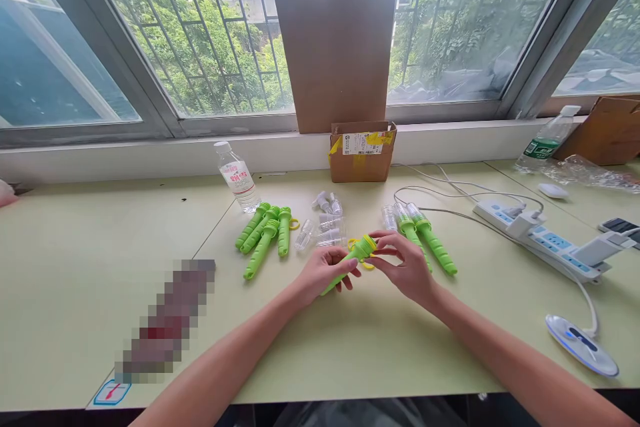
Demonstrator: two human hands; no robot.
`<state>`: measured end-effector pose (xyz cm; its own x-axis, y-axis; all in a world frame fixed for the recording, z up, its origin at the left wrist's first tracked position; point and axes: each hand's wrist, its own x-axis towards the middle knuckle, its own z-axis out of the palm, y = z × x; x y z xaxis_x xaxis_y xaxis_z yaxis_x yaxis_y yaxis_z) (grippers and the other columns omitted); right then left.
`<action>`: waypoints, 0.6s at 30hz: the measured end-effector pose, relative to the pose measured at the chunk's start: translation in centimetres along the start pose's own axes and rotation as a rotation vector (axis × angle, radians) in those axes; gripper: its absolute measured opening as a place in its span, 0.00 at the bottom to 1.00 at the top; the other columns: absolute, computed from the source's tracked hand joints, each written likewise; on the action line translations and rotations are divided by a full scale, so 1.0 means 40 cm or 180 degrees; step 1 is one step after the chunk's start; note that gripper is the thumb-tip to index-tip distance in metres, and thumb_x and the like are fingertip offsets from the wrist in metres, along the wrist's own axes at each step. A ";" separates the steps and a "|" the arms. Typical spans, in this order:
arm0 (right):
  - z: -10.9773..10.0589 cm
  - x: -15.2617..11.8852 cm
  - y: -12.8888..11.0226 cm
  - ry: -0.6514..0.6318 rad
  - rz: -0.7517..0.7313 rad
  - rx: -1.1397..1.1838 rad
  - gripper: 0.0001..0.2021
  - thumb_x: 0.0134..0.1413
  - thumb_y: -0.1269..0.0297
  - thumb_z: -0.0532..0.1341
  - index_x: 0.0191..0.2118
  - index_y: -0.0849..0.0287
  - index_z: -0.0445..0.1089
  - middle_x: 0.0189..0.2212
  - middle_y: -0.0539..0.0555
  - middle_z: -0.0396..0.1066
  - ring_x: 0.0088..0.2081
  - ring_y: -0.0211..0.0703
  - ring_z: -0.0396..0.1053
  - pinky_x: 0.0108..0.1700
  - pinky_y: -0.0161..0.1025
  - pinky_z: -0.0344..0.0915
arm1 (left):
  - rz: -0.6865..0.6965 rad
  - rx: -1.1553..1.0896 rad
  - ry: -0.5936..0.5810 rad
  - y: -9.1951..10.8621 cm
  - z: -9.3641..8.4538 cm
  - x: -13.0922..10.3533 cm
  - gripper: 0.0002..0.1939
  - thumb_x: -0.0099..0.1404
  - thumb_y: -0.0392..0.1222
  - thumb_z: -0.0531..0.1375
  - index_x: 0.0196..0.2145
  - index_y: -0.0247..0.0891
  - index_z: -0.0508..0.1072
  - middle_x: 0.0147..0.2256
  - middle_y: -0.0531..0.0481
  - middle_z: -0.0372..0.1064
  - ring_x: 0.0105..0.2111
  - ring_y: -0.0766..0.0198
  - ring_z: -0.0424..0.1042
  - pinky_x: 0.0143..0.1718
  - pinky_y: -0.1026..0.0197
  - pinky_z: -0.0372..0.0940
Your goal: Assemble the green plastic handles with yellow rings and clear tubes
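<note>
My left hand (325, 270) is wrapped around a green ridged plastic tube (361, 251), tilted with its wide end up to the right. At that end, the fingers of my right hand (411, 268) pinch a yellow ring (370, 241); the fingertips partly hide it. More yellow rings (369, 265) lie on the table just behind and below the tube. Several similar green tubes (261, 250) are grouped to the left. Beyond my hands sit several clear ribbed plastic caps (330, 222). Right of my right hand, two green tubes (436, 247) carry clear caps at their far ends.
A water bottle (237, 177) stands behind the left tubes, and a small cardboard box (363, 163) is by the window. A power strip (545, 240) with white cables spreads over the right side. An oval white device (581, 345) lies near the front right. A blurred patch (170, 320) covers something left.
</note>
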<state>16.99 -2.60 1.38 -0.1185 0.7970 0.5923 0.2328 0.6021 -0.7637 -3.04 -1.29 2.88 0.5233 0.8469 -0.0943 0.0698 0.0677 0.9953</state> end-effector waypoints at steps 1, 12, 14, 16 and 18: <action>0.000 0.001 0.001 -0.0011 0.0033 -0.0007 0.08 0.51 0.67 0.66 0.34 0.55 0.65 0.44 0.55 0.69 0.44 0.45 0.72 0.40 0.46 0.78 | 0.0019 0.0025 -0.0011 -0.001 0.000 0.000 0.19 0.59 0.54 0.61 0.36 0.33 0.72 0.31 0.45 0.74 0.22 0.67 0.72 0.18 0.69 0.61; 0.005 0.000 0.015 -0.0106 0.0101 0.0083 0.10 0.52 0.65 0.65 0.37 0.54 0.62 0.45 0.54 0.70 0.43 0.44 0.73 0.42 0.47 0.78 | -0.0297 -0.0288 -0.0159 0.001 0.009 -0.007 0.19 0.58 0.56 0.61 0.33 0.36 0.65 0.23 0.54 0.68 0.12 0.75 0.57 0.09 0.72 0.47; 0.005 -0.001 0.012 -0.0072 0.0054 0.0062 0.09 0.53 0.65 0.65 0.37 0.54 0.63 0.45 0.55 0.70 0.43 0.45 0.73 0.41 0.48 0.78 | -0.0336 -0.0242 -0.0145 0.004 0.012 -0.009 0.20 0.54 0.52 0.66 0.34 0.38 0.63 0.22 0.56 0.69 0.11 0.75 0.56 0.09 0.72 0.46; 0.004 -0.002 0.009 -0.0039 0.0011 0.0006 0.09 0.53 0.64 0.65 0.36 0.54 0.63 0.45 0.55 0.71 0.43 0.45 0.73 0.41 0.48 0.77 | -0.0294 -0.0205 -0.0109 0.004 0.014 -0.009 0.20 0.53 0.51 0.67 0.33 0.39 0.61 0.22 0.56 0.70 0.10 0.75 0.56 0.09 0.71 0.46; 0.004 -0.003 0.008 -0.0010 -0.0022 -0.0035 0.09 0.52 0.64 0.65 0.36 0.55 0.64 0.44 0.55 0.71 0.43 0.46 0.73 0.40 0.48 0.78 | -0.0197 -0.0212 -0.0065 0.002 0.013 -0.006 0.20 0.54 0.52 0.66 0.31 0.39 0.60 0.23 0.54 0.72 0.11 0.73 0.59 0.10 0.70 0.50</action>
<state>16.91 -2.51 1.03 -0.1231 0.7930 0.5966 0.2425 0.6070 -0.7568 -2.71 -1.79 2.99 0.5369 0.8292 -0.1556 0.0463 0.1552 0.9868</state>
